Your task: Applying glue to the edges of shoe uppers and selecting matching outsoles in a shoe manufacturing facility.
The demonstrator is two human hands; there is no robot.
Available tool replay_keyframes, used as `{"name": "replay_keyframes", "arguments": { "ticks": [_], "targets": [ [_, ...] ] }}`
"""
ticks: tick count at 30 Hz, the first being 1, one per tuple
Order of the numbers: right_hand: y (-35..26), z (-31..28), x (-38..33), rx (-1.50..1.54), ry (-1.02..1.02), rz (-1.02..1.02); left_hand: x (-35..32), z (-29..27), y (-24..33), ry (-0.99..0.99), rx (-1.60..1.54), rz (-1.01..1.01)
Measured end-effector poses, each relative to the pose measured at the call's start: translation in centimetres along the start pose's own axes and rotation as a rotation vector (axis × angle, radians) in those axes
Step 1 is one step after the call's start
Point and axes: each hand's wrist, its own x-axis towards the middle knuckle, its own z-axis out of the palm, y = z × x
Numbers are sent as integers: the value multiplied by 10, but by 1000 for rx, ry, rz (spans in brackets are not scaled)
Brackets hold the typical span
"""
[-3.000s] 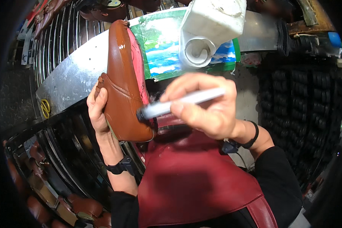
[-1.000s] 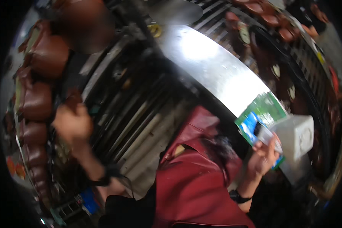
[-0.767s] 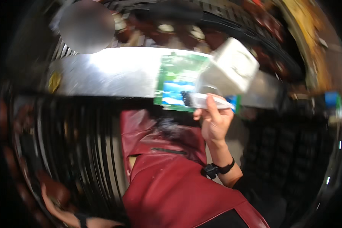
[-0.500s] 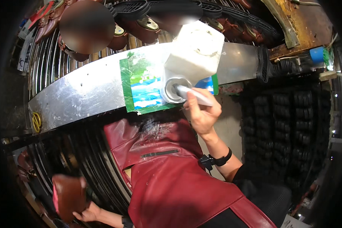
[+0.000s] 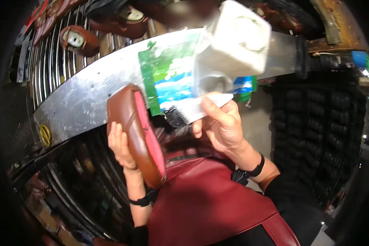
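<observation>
My left hand (image 5: 122,144) is wrapped round a brown leather shoe (image 5: 125,107) that has no outsole; its pink underside faces right. The shoe stands roughly on end in front of the metal worktop. Between the thumb and fingers of my right hand (image 5: 225,125) is a brush (image 5: 189,110) with a white handle. Dark bristles at its left end are near the pink underside, but I cannot tell whether they touch it. Behind the brush sits a round pale cup (image 5: 212,83), blurred, at the foot of a white square plastic container (image 5: 244,39).
A green and blue plastic sheet (image 5: 172,88) lies on the curved metal worktop (image 5: 80,96). Behind it, several shoes (image 5: 81,40) rest on a rack of metal bars. A yellow ring (image 5: 45,135) is at the worktop's left end. Stacked black soles (image 5: 311,131) stand at right.
My left hand has brought the shoe up from the lower left to the worktop's front edge. My right hand has drawn the brush out of the cup and turned its bristles left.
</observation>
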Motion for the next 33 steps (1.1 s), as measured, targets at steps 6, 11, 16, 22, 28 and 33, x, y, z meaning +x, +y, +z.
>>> {"name": "replay_keyframes", "arguments": {
  "ticks": [6,11,16,22,28,33],
  "targets": [
    [44,19,31,-215,-183,-52,6,5,9,13,38,-13],
    [57,35,82,-435,-89,-230,3,0,7,-3,18,-1],
    [61,43,113,-385,-53,-243,4,-2,5,14,24,6],
    [27,20,17,-530,-344,-132,19,-2,4,25,7,31],
    [9,14,-48,-782,-850,-589,22,0,6,47,4,36],
    [-2,10,-59,-645,-880,-576,32,-5,15,47,28,41]
  ]
}}
